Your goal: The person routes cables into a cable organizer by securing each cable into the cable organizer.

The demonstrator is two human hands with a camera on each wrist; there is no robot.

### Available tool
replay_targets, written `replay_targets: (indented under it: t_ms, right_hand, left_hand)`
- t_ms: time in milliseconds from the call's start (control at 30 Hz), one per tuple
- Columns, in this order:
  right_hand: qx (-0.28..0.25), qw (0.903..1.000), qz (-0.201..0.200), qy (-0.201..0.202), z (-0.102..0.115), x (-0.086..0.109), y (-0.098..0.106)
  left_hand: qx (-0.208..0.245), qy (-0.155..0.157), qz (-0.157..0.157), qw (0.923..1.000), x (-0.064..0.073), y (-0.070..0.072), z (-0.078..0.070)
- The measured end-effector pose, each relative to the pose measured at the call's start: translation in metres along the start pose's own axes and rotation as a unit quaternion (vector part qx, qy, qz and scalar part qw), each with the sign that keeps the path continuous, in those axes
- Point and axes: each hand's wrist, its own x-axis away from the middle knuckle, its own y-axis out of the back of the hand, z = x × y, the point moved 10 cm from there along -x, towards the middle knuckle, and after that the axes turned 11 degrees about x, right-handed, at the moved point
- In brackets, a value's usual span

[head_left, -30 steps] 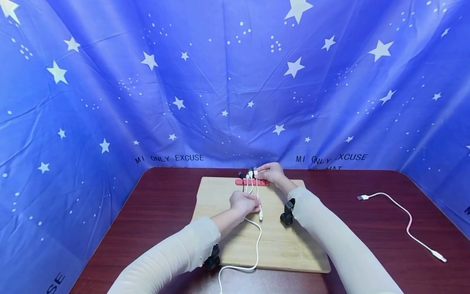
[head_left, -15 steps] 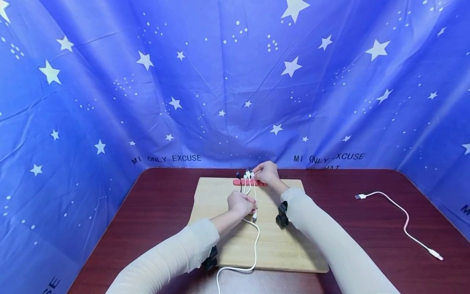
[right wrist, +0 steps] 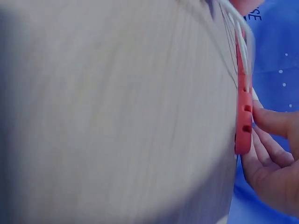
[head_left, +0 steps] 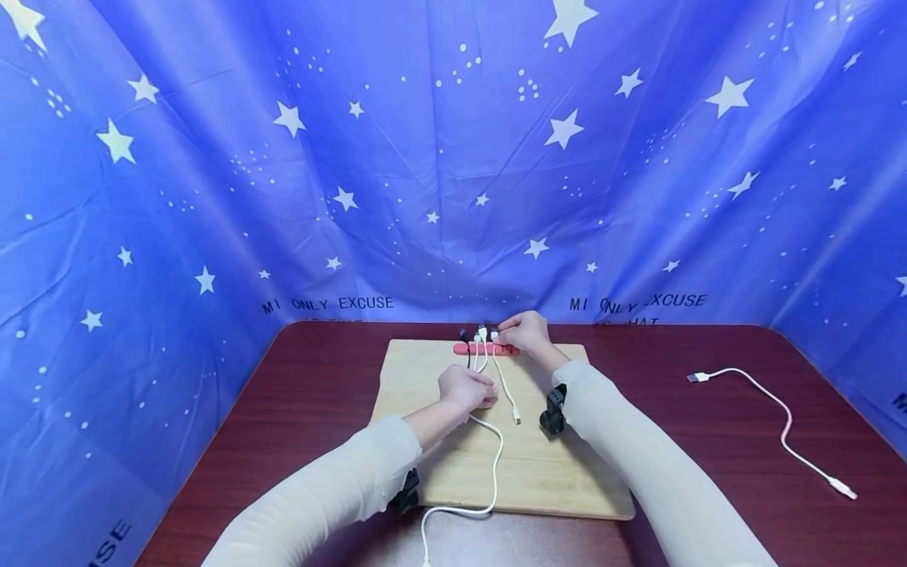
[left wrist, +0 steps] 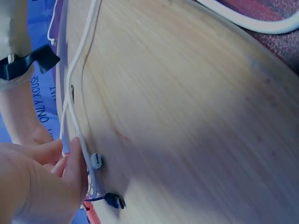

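A red cable holder (head_left: 462, 349) lies at the far edge of a wooden board (head_left: 553, 472), with several cables along it. My right hand (head_left: 526, 332) pinches the plug of a short white USB cable (head_left: 505, 383) at the holder. In the right wrist view its fingers (right wrist: 273, 121) reach round the holder's outer side, hiding most of the plug. My left hand (head_left: 466, 387) is over the board beside the white cables, its thumb and forefinger a little apart in the left wrist view. A black connector (left wrist: 113, 200) lies near it.
A long white cable (head_left: 498, 465) curves across the board and over its front edge. Another white USB cable (head_left: 785, 413) lies on the dark red table (head_left: 680, 465) at the right. A blue star-patterned curtain (head_left: 439, 157) hangs behind.
My left fingers have come off the short white cable, whose lower end has swung to the right. The right hand has brought its upper plug lower at the holder.
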Motion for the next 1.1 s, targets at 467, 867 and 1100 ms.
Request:
replay_targets:
  t_ms: [467, 867, 1100]
  right_hand:
    - [-0.046, 0.9981, 0.005, 0.041, -0.01, 0.032, 0.034]
    - [-0.016, 0.9991, -0.009, 0.039, -0.053, 0.049, 0.064]
    - [0.011, 0.9983, -0.037, 0.045, -0.077, 0.059, 0.085]
  left_hand:
    - [-0.038, -0.011, 0.023, 0.999, 0.001, -0.004, -0.01]
    - [0.005, 0.01, 0.049, 0.9987, 0.002, -0.014, -0.01]
    - [0.021, 0.011, 0.066, 0.9975, 0.001, -0.022, -0.009]
